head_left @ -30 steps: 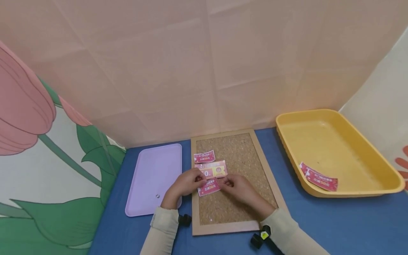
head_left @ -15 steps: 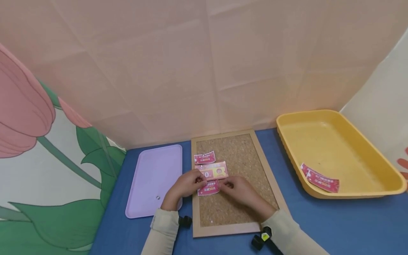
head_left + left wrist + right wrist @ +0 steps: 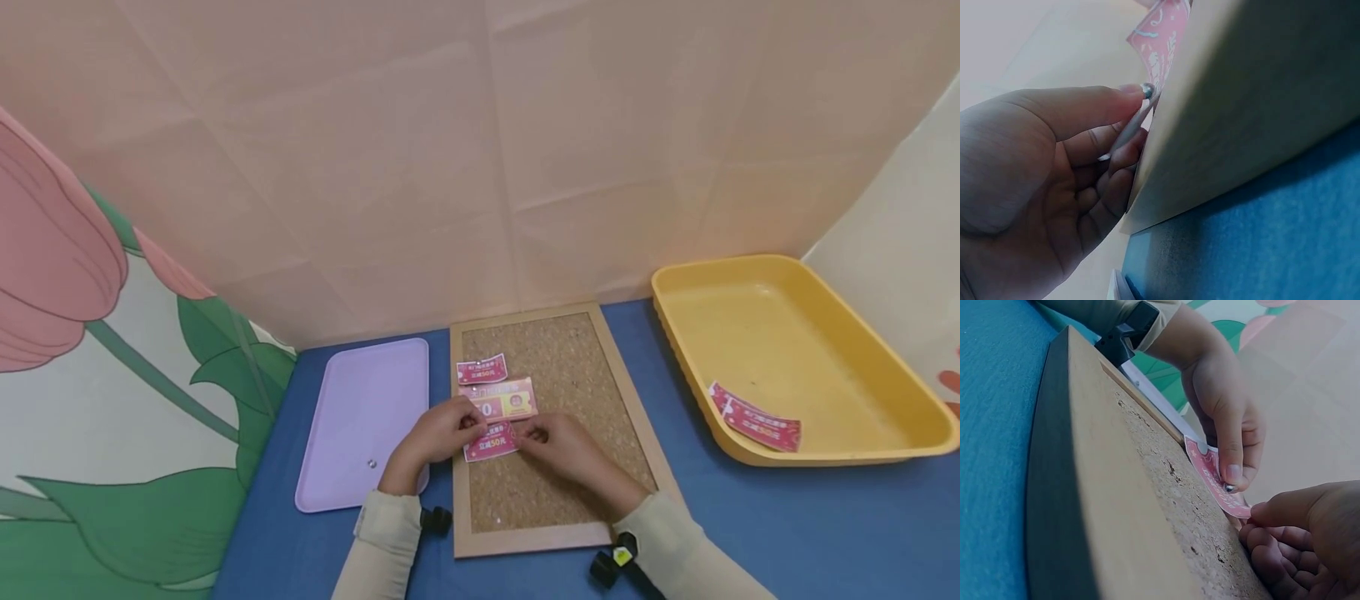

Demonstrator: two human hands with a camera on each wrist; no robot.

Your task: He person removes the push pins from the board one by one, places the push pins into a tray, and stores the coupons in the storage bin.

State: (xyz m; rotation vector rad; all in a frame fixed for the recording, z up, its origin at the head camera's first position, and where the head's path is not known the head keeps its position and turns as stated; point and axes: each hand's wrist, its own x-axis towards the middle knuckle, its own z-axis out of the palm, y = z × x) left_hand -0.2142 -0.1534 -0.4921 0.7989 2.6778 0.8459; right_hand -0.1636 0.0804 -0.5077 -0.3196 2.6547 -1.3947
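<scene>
On the cork board [image 3: 555, 500] lie three pink coupons in a column at its left side: a top one [image 3: 482, 369], a larger middle one [image 3: 517, 398] and a lower one [image 3: 491, 443]. My left hand [image 3: 442, 429] is at the lower coupon's upper left; in the left wrist view its thumb presses a small silver pin [image 3: 1148, 90] at the coupon. With thumb and fingers, my right hand [image 3: 566, 450] pinches that coupon's right end, as the right wrist view shows, where the coupon [image 3: 1210, 475] stands slightly off the cork.
To the left is a purple tray [image 3: 360, 408] with a small silver pin [image 3: 372, 463] in it. At the right stands a yellow bin [image 3: 825, 367] with pink coupons [image 3: 761, 423] near its front left corner. A blue cloth [image 3: 817, 533] covers the table.
Both hands keep their places at the lower coupon, which has shifted and tilted very slightly. The head view has moved a little.
</scene>
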